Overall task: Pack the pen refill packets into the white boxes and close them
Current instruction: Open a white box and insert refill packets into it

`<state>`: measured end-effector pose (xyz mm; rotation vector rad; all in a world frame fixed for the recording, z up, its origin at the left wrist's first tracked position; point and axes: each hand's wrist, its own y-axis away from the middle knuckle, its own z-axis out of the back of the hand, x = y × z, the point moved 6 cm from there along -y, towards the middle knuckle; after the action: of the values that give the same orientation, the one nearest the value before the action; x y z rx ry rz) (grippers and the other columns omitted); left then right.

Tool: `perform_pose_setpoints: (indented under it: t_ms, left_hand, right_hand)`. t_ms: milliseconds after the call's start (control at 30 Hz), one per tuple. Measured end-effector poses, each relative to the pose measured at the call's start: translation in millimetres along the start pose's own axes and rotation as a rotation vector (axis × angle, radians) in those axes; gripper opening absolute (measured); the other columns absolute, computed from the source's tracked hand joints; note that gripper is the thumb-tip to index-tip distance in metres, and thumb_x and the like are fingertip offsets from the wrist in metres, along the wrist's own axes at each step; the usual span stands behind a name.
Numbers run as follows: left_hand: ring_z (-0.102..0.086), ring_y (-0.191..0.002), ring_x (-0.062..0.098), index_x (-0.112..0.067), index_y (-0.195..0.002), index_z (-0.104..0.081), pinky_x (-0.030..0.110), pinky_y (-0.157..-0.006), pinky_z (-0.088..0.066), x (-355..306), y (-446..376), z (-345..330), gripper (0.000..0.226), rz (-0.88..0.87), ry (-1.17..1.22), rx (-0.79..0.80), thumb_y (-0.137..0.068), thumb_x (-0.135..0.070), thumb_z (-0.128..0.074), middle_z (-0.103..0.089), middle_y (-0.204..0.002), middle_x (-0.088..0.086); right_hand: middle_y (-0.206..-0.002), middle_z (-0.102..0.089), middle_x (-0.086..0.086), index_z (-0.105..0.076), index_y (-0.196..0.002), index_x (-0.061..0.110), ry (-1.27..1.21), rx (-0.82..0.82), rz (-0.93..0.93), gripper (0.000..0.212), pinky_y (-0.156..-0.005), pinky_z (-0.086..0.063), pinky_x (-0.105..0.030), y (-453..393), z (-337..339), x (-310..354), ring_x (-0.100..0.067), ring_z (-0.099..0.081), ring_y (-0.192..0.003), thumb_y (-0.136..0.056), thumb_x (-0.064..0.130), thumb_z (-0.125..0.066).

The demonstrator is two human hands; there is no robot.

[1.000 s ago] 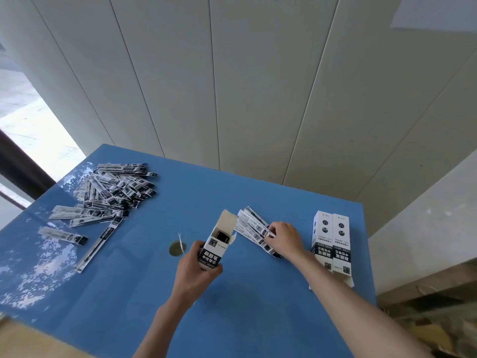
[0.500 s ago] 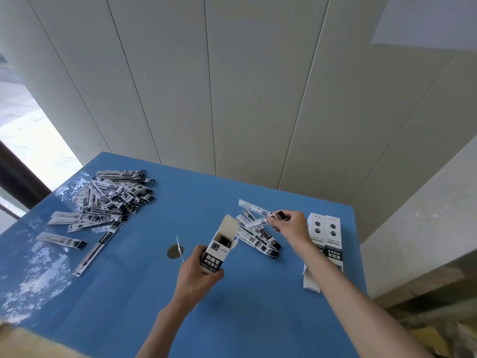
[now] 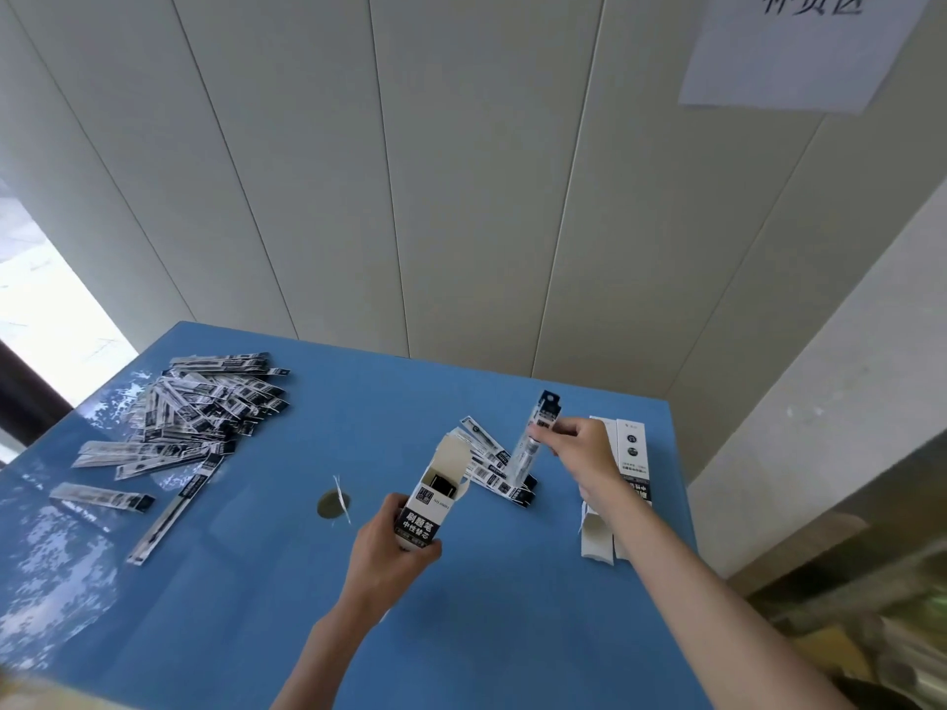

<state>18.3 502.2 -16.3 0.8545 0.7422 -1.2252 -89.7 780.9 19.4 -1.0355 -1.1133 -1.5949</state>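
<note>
A white cardboard box with a black printed label (image 3: 429, 509) is gripped at its lower end by the left hand (image 3: 392, 558), its top flap standing open and tilted away over the blue desk (image 3: 287, 597). A moment ago the right hand (image 3: 579, 450) was pressed down on the small fan of black-and-white refill packets (image 3: 494, 471); now one long, clear-and-black refill packet (image 3: 538, 438) has been lifted clear of that fan and is pinched near its upper end, held nearly upright just right of the box mouth. The pick is judged done, so insertion into the open box is what remains for this packet. Two more white boxes (image 3: 622, 484) are lying side by side under the right forearm, and a large heap of refill packets (image 3: 205, 407) is left well apart at the far left.
</note>
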Motion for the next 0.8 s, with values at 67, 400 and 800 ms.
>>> perform_pose_setpoints:
  t_ms: [67, 400, 800]
  left_hand:
    - [-0.058, -0.068, 0.013, -0.029, -0.095, -0.057, 0.034, -0.06, -0.051, 0, 2, -1, 0.038, 0.001, 0.0, 0.004, -0.069, -0.017, -0.082, -0.065, -0.083, -0.014]
    - [-0.056, -0.065, 0.008, -0.03, -0.091, -0.056, 0.029, -0.059, -0.048, -5, 9, -14, 0.036, 0.002, 0.015, 0.008, -0.067, -0.019, -0.08, -0.064, -0.076, -0.011]
    - [-0.054, -0.061, 0.007, -0.03, -0.093, -0.055, 0.034, -0.057, -0.049, -15, 11, -21, 0.036, -0.017, 0.058, -0.008, -0.067, -0.017, -0.078, -0.065, -0.076, -0.013]
  right_hand:
    - [-0.059, -0.061, 0.002, -0.068, -0.065, 0.011, 0.038, -0.006, 0.094, 0.03, -0.066, -0.046, -0.031, 5, 3, 12, -0.016, -0.057, -0.061, -0.086, 0.029, -0.077]
    - [-0.077, -0.075, -0.013, -0.07, -0.084, -0.003, -0.214, -0.074, 0.272, 0.025, -0.064, -0.063, -0.04, 35, 3, 75, -0.03, -0.074, -0.066, -0.092, 0.02, -0.072]
    - [-0.077, -0.075, -0.013, -0.065, -0.094, -0.001, -0.102, 0.145, 0.271, 0.027, -0.068, -0.062, -0.047, 63, -38, 70, -0.031, -0.073, -0.065, -0.091, 0.024, -0.073]
